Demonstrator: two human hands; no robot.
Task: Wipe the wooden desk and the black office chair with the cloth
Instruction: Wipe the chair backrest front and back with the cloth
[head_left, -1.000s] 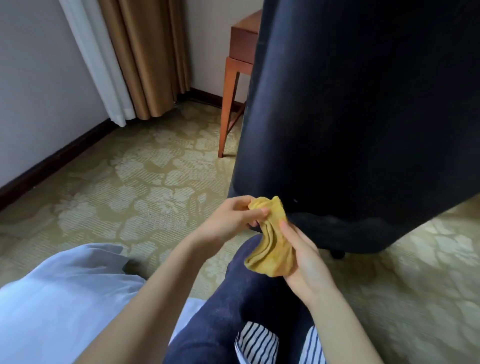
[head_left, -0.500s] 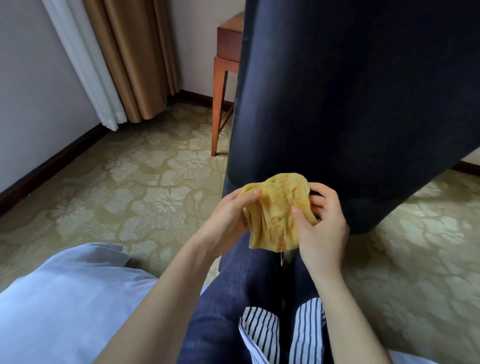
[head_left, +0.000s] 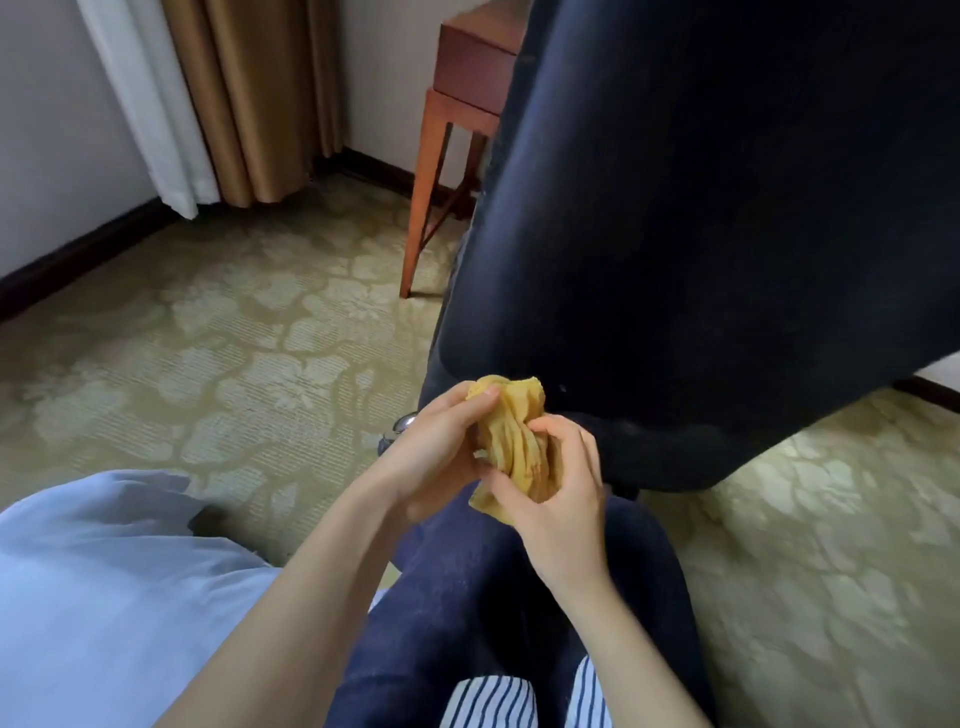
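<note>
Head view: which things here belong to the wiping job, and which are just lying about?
Job: yellow cloth, held in left hand and right hand; black chair; wooden desk.
Lying about: curtains; patterned carpet; pale blue fabric.

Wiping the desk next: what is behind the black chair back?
Only a corner and one leg of the wooden desk show beside the black office chair, which covers the rest.

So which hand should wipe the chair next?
Right, probably. The right hand wraps most of the cloth and sits nearer the chair; the left hand only pinches its top.
</note>
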